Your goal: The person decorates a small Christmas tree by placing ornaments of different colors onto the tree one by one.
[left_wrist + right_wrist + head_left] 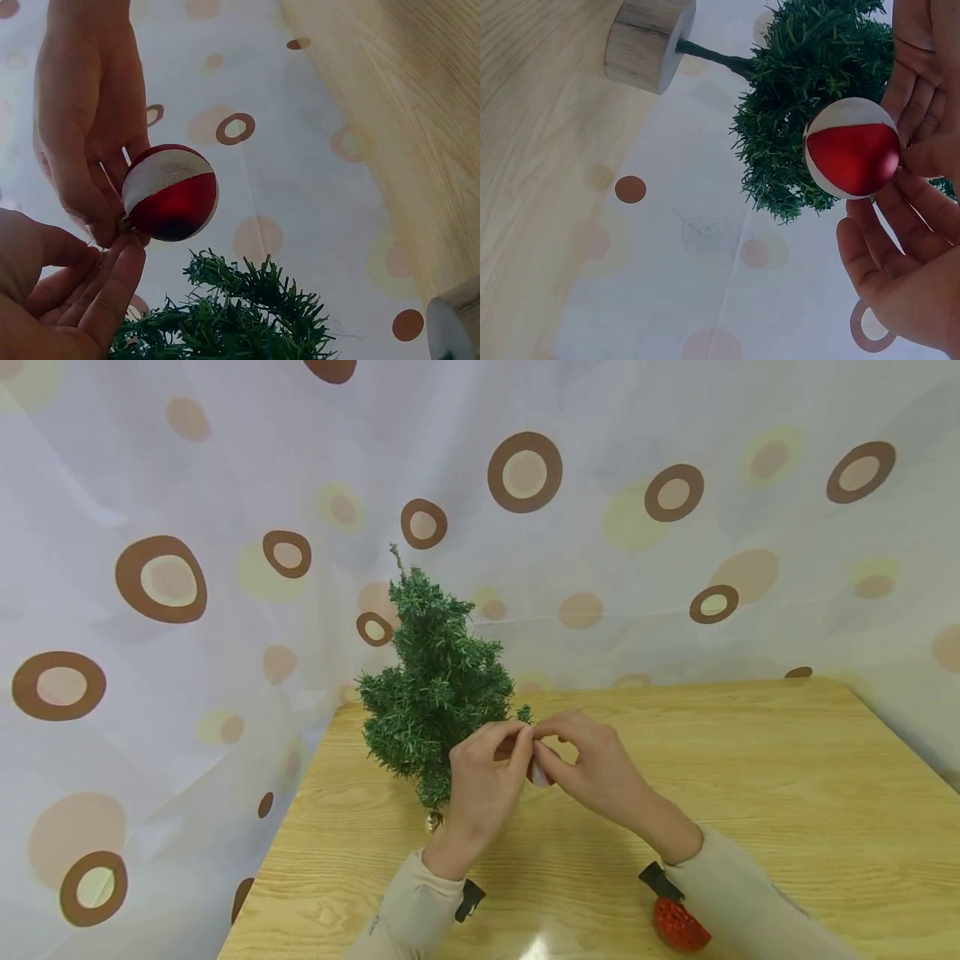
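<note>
A red and white ball ornament (pixel 171 193) hangs between my two hands, only a sliver of it showing in the head view. My right hand (pixel 596 768) pinches it near its small cap. The fingers of my left hand (pixel 483 785) pinch a thin thread by the cap, and the fingertips of both hands meet there. Just behind and left of them stands a small green artificial Christmas tree (pixel 438 685), upright, with one branch tip poking up beside the fingers. Its round wooden base (pixel 641 45) shows in the right wrist view.
On the wooden table (pixel 787 777), a red glittery ornament (pixel 678 927) lies beside my right forearm. A small shiny gold ornament (pixel 433 821) shows below the tree, next to my left wrist. A patterned curtain (pixel 585 552) lines the back and left sides.
</note>
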{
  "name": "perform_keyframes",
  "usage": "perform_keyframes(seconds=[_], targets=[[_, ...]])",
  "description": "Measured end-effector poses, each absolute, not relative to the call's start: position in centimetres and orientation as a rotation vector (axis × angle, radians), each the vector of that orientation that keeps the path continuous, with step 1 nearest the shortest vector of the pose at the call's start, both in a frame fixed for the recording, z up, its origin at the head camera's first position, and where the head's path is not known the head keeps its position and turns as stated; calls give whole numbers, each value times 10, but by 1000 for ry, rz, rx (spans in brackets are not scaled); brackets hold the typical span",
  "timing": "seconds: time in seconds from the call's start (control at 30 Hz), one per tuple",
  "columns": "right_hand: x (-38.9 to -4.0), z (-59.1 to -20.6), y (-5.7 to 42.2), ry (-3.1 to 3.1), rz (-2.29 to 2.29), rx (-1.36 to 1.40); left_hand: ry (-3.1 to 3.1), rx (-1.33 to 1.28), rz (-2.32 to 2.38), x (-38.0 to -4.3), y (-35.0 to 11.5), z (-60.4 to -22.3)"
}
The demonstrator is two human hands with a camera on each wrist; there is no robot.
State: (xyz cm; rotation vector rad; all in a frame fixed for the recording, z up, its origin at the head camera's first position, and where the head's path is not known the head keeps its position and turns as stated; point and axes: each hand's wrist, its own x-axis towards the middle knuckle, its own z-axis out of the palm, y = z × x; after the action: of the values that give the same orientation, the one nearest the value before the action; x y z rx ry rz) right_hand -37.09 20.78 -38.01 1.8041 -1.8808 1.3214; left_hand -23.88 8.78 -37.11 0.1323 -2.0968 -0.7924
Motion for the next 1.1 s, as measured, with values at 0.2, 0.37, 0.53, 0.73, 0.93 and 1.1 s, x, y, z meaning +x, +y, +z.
perform_keyframes(seconds=[0.2, 0.37, 0.53, 0.73, 0.93, 1.1], targets=[[-373, -375, 197, -1859, 1377, 1767, -2057, 207, -736, -239, 83, -369], [-375, -368, 191, -1890, 1406, 1761, -2035, 239, -686, -239, 81, -367], [-374, -362, 185, -1948, 1462, 1744, -2034, 279, -636, -239, 80, -366], [-373, -358, 176, -1990, 1502, 1746, -2037, 310, -575, -238, 78, -365], [-374, -353, 165, -2019, 1495, 1741, -2054, 322, -490, -237, 77, -364], [-373, -349, 159, -2068, 1513, 1753, -2070, 331, -458, -238, 77, -364]])
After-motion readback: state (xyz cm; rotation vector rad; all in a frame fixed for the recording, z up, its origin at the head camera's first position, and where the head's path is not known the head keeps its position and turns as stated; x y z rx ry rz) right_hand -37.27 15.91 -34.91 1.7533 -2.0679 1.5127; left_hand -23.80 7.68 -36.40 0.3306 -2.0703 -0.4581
